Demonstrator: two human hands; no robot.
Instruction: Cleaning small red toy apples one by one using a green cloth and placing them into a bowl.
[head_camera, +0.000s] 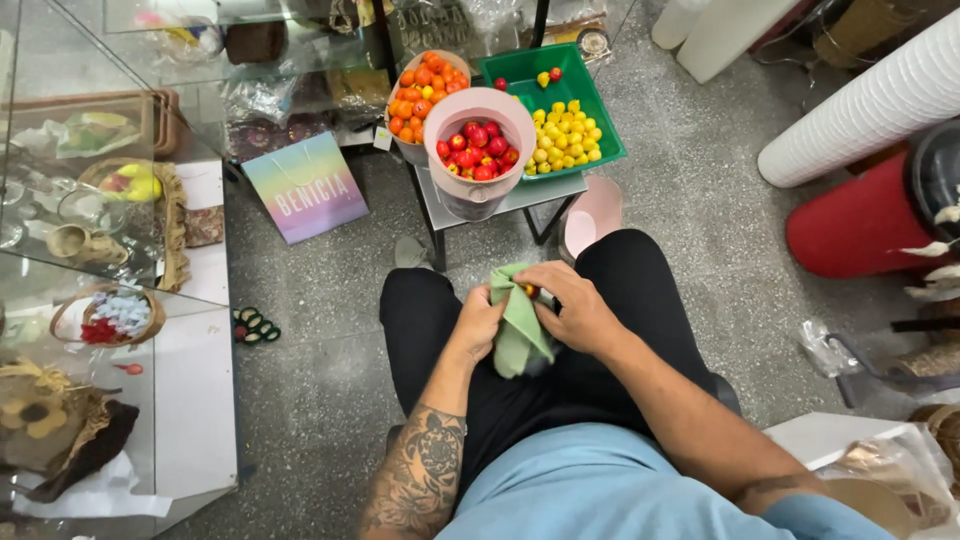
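Fingers (548, 292) of the right hand (575, 310) and left hand (478, 322) close on a soft green cloth (518, 325) over the lap, wrapping a small red fruit (528, 291); limp, light, best gripped by bunched folds.

Pale green cloth (518, 325); pink bucket (479, 150) of red fruits (476, 150); green tray (560, 75) of yellow fruits (565, 135); speckled grey floor (320, 300); rainbow-pastel bag (305, 187).

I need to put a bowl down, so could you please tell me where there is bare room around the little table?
The table is crowded: pink bucket, orange bowl and green tray fill it. Bare floor lies right of the tray, toward the white roll and red roll, and left of the knees, beside the glass case.
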